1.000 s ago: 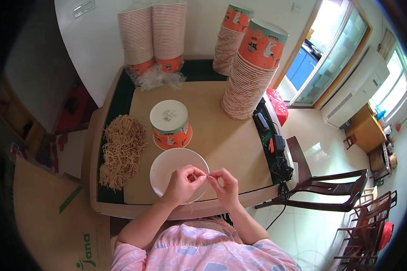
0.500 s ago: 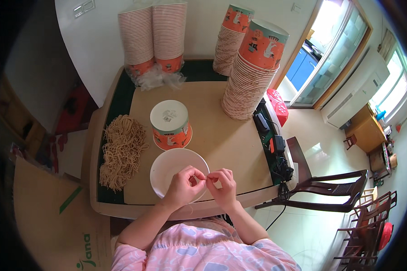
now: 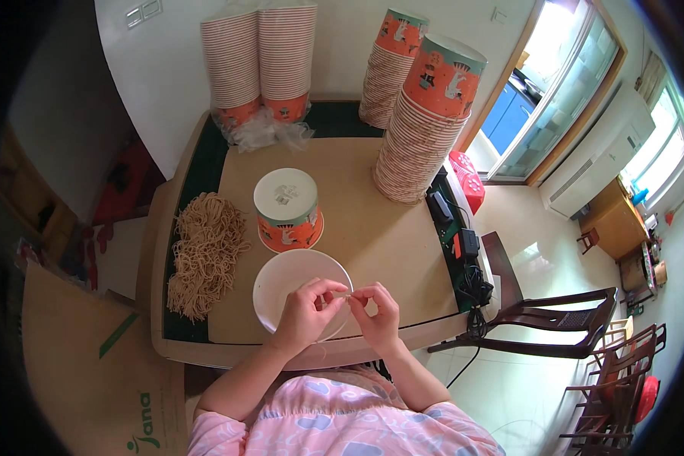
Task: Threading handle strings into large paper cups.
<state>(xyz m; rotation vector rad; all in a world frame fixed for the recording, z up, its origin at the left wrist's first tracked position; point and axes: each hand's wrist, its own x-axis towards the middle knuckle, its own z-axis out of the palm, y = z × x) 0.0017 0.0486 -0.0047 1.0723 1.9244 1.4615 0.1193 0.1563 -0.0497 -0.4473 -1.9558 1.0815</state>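
Note:
Above the near rim of a white round tub, my left hand and my right hand meet fingertip to fingertip. Both pinch a thin beige string, mostly hidden by the fingers; a bit of it hangs below the left hand. Left of the tub lies a tangled heap of beige string. Just behind the tub an orange and green paper bucket stands upside down, its pale base up. The tub's near side is covered by my left hand.
Tall nested paper bucket stacks stand at the back right, with plastic-wrapped ones at the back left. Black adapters and cables line the table's right edge. A dark chair is to the right, a cardboard box to the left.
Both hands stay together over the tub's near rim, with only slight finger movement and the right fingertips a little more bent. Everything else on the table stays put.

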